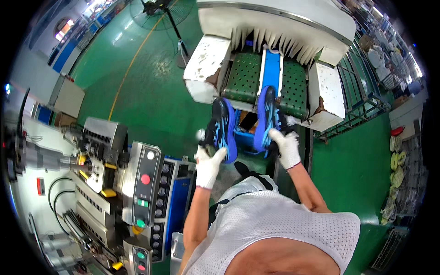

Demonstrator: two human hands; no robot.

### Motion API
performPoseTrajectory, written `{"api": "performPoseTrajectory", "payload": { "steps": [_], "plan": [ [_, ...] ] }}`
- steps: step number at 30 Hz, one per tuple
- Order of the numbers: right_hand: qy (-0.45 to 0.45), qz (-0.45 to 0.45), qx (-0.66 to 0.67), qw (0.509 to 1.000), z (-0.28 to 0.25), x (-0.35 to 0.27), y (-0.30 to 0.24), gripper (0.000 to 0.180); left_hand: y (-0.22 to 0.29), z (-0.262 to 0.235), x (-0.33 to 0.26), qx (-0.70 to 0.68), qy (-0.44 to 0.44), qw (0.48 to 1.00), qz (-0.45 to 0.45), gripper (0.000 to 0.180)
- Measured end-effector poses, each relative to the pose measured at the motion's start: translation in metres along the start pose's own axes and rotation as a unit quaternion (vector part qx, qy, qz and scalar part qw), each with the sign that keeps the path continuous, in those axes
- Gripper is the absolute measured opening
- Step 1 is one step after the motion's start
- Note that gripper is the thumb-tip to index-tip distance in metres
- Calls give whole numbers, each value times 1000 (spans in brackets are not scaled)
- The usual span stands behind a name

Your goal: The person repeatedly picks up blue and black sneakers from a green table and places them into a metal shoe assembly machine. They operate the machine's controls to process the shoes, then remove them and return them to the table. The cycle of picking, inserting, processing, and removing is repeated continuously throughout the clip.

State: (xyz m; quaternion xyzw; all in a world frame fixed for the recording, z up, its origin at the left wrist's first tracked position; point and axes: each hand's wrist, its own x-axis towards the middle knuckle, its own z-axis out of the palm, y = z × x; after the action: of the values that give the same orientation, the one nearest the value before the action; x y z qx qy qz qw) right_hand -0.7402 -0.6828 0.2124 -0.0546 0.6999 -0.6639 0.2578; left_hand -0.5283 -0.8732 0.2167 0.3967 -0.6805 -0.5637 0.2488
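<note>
Both of my hands wear white knit gloves, and each grips a black shoe with light-blue streaks and a bright blue-violet sole. My left hand [210, 166] is closed round the near end of the left shoe [221, 130], its thumb on the sole side. Closed on the near part of the right shoe [267, 119] is my right hand [286, 147]. The two shoes are held apart, toes pointing away from me, in front of a conveyor machine. The right shoe's far end overlaps the machine's blue centre strip [271, 68]; whether it touches is unclear.
Ahead, a white tunnel machine [275, 17] has hanging strip curtains over green perforated belts [245, 75]. A control panel [145, 178] with buttons stands close on my left. Metal racks [362, 98] are at the right, a standing fan [172, 27] at the back left.
</note>
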Motion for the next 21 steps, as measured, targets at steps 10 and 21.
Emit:
{"api": "performPoseTrajectory", "payload": {
  "steps": [10,21],
  "plan": [
    [205,-115,-419,877,-46,213,-99,86,75,195,267,230,-28,958,168,83],
    [50,-439,-169,881,85,144,-102,55,-4,97,147,163,-116,968,152,45]
  ]
}}
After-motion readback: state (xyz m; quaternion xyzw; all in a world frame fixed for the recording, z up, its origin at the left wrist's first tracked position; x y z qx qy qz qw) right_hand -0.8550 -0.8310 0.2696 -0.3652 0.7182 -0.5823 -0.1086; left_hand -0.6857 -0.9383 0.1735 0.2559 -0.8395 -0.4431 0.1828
